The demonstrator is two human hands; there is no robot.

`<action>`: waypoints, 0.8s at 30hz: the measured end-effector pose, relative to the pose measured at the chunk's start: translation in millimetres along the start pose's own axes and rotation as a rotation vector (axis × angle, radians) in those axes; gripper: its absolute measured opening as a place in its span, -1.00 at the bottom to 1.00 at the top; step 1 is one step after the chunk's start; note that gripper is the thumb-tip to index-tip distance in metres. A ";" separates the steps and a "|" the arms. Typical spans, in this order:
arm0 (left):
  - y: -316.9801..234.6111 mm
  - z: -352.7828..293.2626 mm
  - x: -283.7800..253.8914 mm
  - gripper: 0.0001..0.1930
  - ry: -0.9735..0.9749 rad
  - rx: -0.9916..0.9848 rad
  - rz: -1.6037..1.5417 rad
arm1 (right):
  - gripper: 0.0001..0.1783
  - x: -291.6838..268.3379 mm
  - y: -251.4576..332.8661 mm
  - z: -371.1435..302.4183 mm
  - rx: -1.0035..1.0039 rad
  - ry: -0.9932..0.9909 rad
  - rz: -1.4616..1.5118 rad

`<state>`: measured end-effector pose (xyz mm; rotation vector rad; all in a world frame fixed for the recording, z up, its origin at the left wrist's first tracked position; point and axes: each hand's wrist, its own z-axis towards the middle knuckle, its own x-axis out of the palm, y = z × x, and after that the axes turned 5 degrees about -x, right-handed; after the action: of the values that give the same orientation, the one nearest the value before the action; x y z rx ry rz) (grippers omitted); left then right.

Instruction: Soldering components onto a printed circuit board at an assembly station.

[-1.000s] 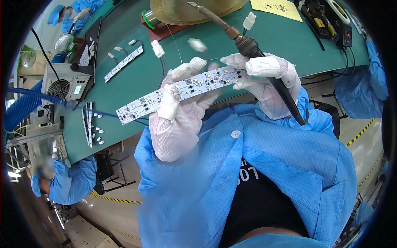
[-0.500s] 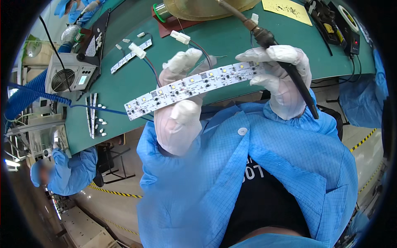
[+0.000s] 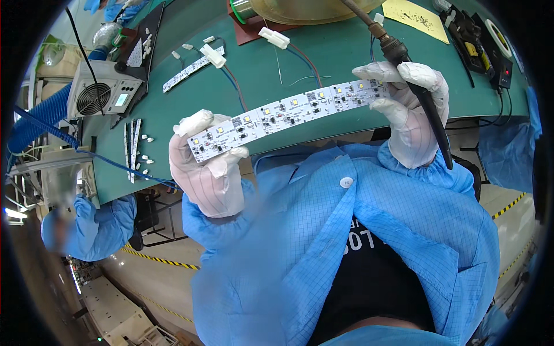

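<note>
A white LED strip board, dotted with small yellow LEDs and black parts, slants up to the right in front of me. My left hand, in a white glove, pinches its left end between thumb and fingers. At the right end, my gloved right hand grips the board with its fingertips while also holding a soldering iron, whose black handle crosses the palm; its tip is out of view at the top. Red and blue wires run from the board to a white connector and a second white plug.
Another wired strip lies on the green bench mat. Beyond are a solder spool and a yellow sheet with dark specks. A grey fan unit and narrow strips are at left; a person sits there.
My left hand has slid left from the board's middle to its left end. The board and my right hand with the soldering iron have shifted slightly right.
</note>
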<state>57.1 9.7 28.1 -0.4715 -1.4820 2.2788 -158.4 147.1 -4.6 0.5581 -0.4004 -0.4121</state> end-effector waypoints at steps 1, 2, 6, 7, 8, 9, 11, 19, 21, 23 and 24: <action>8.0 1.9 -3.0 -0.42 0.071 0.070 -0.077 | -0.53 -1.2 1.0 -1.4 0.022 -0.012 -0.011; 9.6 3.3 -2.5 -0.42 0.073 0.070 -0.077 | -0.54 -2.9 1.5 -2.3 0.043 -0.024 -0.022; 0.8 2.3 -1.2 -0.32 0.045 0.065 0.046 | -0.55 -0.9 0.7 1.6 0.013 -0.011 -0.038; -0.9 1.4 0.9 -0.31 0.044 0.074 0.027 | -0.54 -1.4 0.5 1.4 0.019 -0.004 -0.035; -2.9 0.6 2.3 -0.30 0.041 0.083 0.008 | -0.53 -1.5 -0.2 1.3 0.025 0.005 -0.031; -3.1 1.8 5.4 -0.29 0.028 0.114 0.096 | -0.53 -1.9 0.2 0.7 0.025 0.006 -0.023; -1.2 1.1 5.1 -0.30 0.032 0.132 0.130 | -0.52 -0.9 0.7 -0.8 0.058 -0.026 -0.045; 3.7 -0.7 -1.2 -0.41 0.087 0.142 0.021 | -0.52 -2.6 -2.4 -2.8 0.060 -0.003 -0.089; 5.4 -1.7 -0.2 -0.41 0.081 0.137 -0.010 | -0.52 -3.4 -3.0 -3.0 0.048 0.003 -0.102; 5.3 -2.0 -0.2 -0.42 0.074 0.132 -0.040 | -0.53 -4.0 -3.0 -3.1 0.059 0.010 -0.096; 5.0 -2.0 -0.4 -0.44 0.078 0.154 -0.023 | -0.53 -4.1 -3.0 -3.2 0.058 0.011 -0.096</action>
<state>57.7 9.1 22.8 -0.4898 -1.2575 2.3070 -161.1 148.2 -9.9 0.6378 -0.3766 -0.4900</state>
